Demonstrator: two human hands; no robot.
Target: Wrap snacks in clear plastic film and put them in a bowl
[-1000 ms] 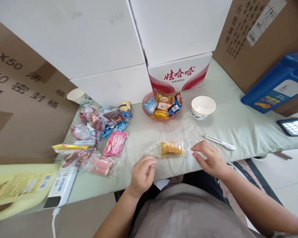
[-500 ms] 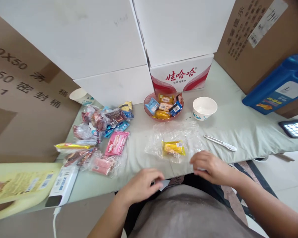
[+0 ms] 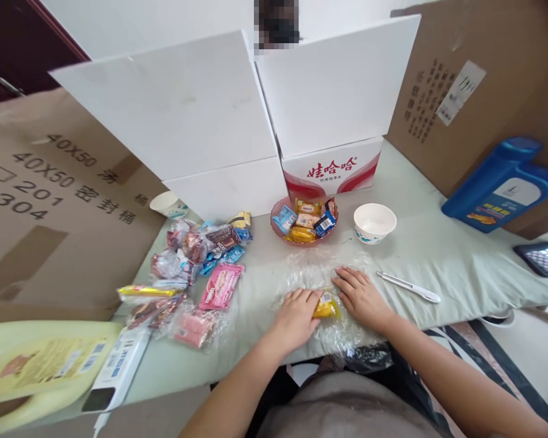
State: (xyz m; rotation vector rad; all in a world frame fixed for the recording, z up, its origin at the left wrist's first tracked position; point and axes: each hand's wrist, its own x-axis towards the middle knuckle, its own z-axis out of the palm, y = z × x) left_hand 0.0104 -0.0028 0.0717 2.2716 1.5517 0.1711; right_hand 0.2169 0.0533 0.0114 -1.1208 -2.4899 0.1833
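A yellow wrapped snack (image 3: 327, 305) lies on a sheet of clear crinkled plastic (image 3: 296, 277) near the table's front edge. My left hand (image 3: 296, 319) covers the snack's left end, its fingers closed over it; the thumb is hard to make out. Just right of the snack, my right hand (image 3: 363, 298) rests flat on the plastic with fingers stretched out, holding nothing. Beyond the plastic stands a pink glass bowl (image 3: 276, 232) holding several small wrapped snacks. A white paper bowl (image 3: 375, 220) is to its right.
A white utility knife (image 3: 408, 287) lies right of my hands. Wrapped snacks (image 3: 221, 286) are heaped at the left, by a power strip (image 3: 119, 371) and yellow jug (image 3: 41, 359). White boxes (image 3: 333, 97) rise behind; a blue bottle (image 3: 500, 185) and phone (image 3: 541, 258) are at the right.
Both hands have moved forward onto the plastic, the left one over the yellow snack's end, the right one beside it. The plastic now spreads over the table edge. The view has tilted up.
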